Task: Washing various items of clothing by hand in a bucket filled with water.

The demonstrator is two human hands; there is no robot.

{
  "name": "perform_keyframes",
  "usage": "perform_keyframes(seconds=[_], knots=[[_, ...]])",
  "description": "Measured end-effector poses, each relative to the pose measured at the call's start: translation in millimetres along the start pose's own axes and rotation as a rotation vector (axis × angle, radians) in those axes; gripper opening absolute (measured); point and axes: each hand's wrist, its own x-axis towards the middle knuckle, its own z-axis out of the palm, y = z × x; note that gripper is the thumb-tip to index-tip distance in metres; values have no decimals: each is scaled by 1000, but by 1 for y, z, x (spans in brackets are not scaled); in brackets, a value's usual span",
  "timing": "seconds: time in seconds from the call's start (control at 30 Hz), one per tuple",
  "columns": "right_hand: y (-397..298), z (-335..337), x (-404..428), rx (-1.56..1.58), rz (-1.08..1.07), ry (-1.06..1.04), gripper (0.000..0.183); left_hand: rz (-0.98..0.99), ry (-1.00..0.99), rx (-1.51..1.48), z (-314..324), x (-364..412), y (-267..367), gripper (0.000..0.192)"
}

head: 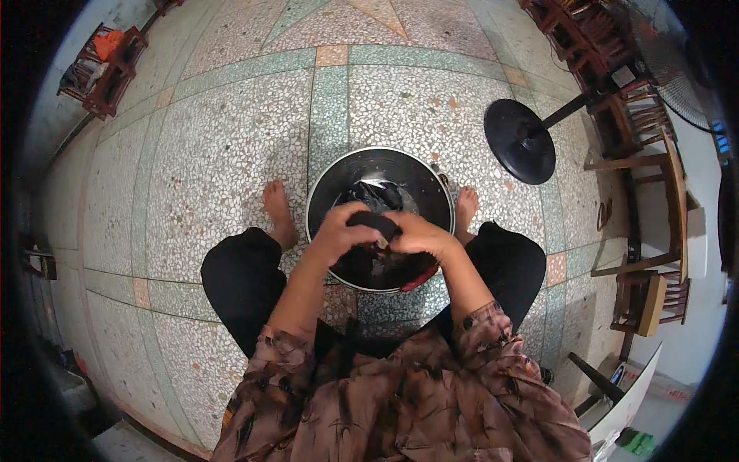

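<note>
A round, dark-lined metal pan or basin [381, 159] with a pale rim stands on the floor between my bare feet. Over its near half, my left hand [342, 231] and my right hand [420, 235] grip a dark, soft-looking piece [374, 222] from either side. A small yellowish bit shows by my left fingertips, too blurred to identify. Beyond my fingers, shiny, wet-looking material [387, 193] lies in the pan, partly covered by my hands. A red item [418, 280], possibly a handle or cloth, sits at the near right rim.
A pedestal fan's round black base [519, 141] stands to the front right, its pole leaning outward in view. Wooden chairs [612, 124] and a wooden table [672, 202] line the right wall. Another wooden chair [112, 81] bears an orange item at the far left. Terrazzo floor [231, 133] surrounds the pan.
</note>
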Motion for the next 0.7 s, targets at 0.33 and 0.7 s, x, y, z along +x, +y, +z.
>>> perform_keyframes(seconds=[0.33,0.7], knots=[[34,-30,-11,-65,181,263,29,182,381,-369,-30,-11,0,32],[38,-17,-10,836,145,-102,26,-139,444,-807,-42,23,-58,38]])
